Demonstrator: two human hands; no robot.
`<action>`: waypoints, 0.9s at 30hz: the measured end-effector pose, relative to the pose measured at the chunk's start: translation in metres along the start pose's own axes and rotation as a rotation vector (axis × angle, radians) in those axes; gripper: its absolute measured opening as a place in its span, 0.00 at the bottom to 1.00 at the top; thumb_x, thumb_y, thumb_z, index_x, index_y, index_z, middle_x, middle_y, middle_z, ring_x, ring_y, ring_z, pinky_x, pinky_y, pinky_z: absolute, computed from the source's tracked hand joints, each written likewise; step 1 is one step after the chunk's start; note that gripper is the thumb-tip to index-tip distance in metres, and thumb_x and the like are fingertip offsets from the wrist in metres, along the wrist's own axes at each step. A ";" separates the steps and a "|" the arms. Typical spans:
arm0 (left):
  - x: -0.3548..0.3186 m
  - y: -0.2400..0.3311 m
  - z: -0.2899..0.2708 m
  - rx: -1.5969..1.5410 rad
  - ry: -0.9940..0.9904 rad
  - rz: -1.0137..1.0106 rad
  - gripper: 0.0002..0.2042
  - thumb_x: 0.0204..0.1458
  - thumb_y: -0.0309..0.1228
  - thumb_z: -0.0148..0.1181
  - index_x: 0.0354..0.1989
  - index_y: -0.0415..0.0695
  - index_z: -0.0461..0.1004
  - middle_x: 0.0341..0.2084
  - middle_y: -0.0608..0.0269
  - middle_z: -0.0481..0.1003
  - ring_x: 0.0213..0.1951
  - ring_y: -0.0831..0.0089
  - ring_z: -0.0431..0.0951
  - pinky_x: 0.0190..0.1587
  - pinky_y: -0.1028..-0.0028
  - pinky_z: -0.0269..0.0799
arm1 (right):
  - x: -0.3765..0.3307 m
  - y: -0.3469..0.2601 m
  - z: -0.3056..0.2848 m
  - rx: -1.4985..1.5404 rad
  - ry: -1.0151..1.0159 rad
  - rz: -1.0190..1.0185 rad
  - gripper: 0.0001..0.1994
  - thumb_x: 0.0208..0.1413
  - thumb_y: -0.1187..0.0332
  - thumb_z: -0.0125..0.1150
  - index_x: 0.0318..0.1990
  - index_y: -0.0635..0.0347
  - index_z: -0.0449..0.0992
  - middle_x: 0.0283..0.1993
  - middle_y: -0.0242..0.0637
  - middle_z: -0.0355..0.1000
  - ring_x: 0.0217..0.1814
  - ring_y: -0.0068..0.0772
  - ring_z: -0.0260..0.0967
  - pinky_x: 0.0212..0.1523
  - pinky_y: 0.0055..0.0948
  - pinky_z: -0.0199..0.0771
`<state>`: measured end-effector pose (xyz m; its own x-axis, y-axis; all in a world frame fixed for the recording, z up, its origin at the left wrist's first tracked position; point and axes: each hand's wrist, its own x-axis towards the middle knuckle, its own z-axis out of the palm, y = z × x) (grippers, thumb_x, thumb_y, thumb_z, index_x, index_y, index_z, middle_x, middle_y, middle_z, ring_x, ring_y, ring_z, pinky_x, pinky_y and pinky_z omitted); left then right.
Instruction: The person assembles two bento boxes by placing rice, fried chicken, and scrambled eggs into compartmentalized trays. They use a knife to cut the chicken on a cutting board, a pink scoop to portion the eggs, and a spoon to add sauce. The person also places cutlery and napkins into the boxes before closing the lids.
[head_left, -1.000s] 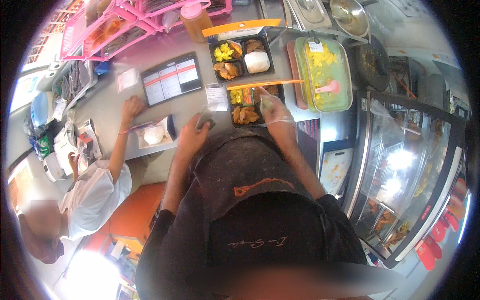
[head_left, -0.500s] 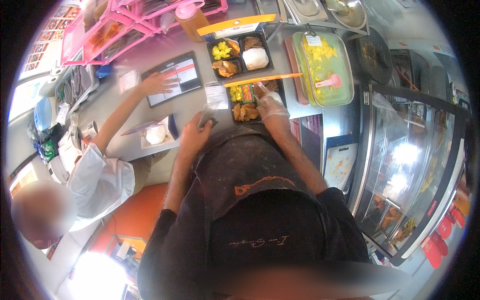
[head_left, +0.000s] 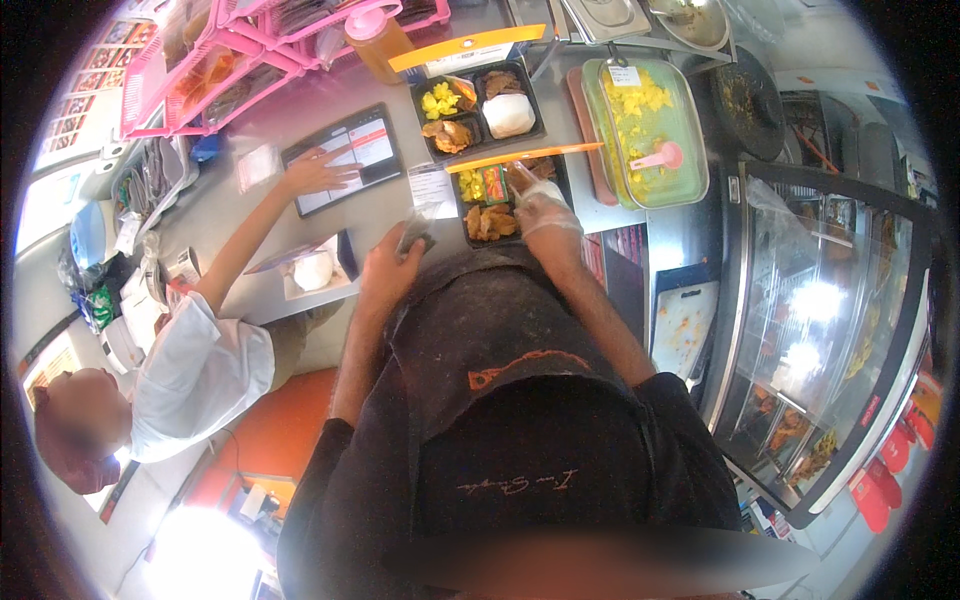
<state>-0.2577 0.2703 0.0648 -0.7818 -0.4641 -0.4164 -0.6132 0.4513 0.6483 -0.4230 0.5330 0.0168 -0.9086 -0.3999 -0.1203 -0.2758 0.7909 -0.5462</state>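
My left hand (head_left: 390, 262), fingers closed, pinches a small clear plastic bag (head_left: 414, 237) with something dark inside, just left of the nearer black meal box (head_left: 466, 236). My right hand (head_left: 550, 222), in a clear plastic glove, reaches over that box's right side. Its fingers are closed on a small clear plastic packet (head_left: 519, 179), whose contents I cannot make out. In the box lie fried chicken pieces (head_left: 491, 222), yellow food (head_left: 471, 185), a green and red sachet (head_left: 493, 186) and brown meat, partly hidden by my hand. An orange lid edge (head_left: 535, 157) stands behind it.
Beyond stands a second filled meal box (head_left: 480, 140). On the right is a glass dish (head_left: 690, 150) of yellow food with a pink scoop (head_left: 658, 158). A co-worker's hand (head_left: 318, 172) rests on a tablet (head_left: 375, 150) at left. A glass display case (head_left: 800, 330) flanks me.
My right hand has shifted slightly within the nearer box; my left hand keeps its bag in place. The co-worker's head has turned and moved slightly, with the hand still on the tablet.
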 end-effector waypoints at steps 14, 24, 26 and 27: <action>0.001 -0.005 0.002 -0.052 0.006 0.025 0.26 0.65 0.42 0.68 0.66 0.40 0.77 0.50 0.36 0.85 0.41 0.45 0.89 0.50 0.53 0.82 | 0.003 0.030 0.035 -0.314 0.008 -0.007 0.03 0.60 0.68 0.65 0.40 0.53 0.82 0.32 0.47 0.82 0.35 0.57 0.83 0.38 0.55 0.83; 0.005 -0.011 0.008 -0.089 0.008 0.077 0.26 0.65 0.41 0.67 0.67 0.40 0.77 0.51 0.36 0.84 0.43 0.44 0.89 0.52 0.53 0.82 | -0.008 0.030 0.029 -0.336 0.038 -0.037 0.05 0.63 0.63 0.66 0.42 0.50 0.82 0.33 0.44 0.82 0.35 0.52 0.84 0.37 0.52 0.83; 0.005 -0.010 0.008 -0.057 0.017 0.084 0.27 0.65 0.42 0.68 0.66 0.38 0.77 0.50 0.37 0.85 0.41 0.48 0.89 0.50 0.55 0.82 | -0.006 0.018 0.022 -0.435 -0.095 0.026 0.09 0.64 0.59 0.68 0.44 0.51 0.82 0.35 0.45 0.83 0.38 0.54 0.84 0.39 0.53 0.83; 0.006 -0.008 0.007 -0.042 0.011 0.055 0.27 0.65 0.43 0.69 0.66 0.37 0.77 0.50 0.38 0.85 0.39 0.49 0.90 0.49 0.55 0.83 | -0.004 0.010 0.016 -0.497 -0.197 0.084 0.11 0.64 0.57 0.69 0.45 0.52 0.81 0.36 0.45 0.83 0.39 0.55 0.84 0.40 0.54 0.83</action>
<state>-0.2583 0.2695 0.0529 -0.8130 -0.4475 -0.3725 -0.5636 0.4445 0.6962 -0.4174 0.5350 -0.0014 -0.8713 -0.3673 -0.3255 -0.3633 0.9286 -0.0754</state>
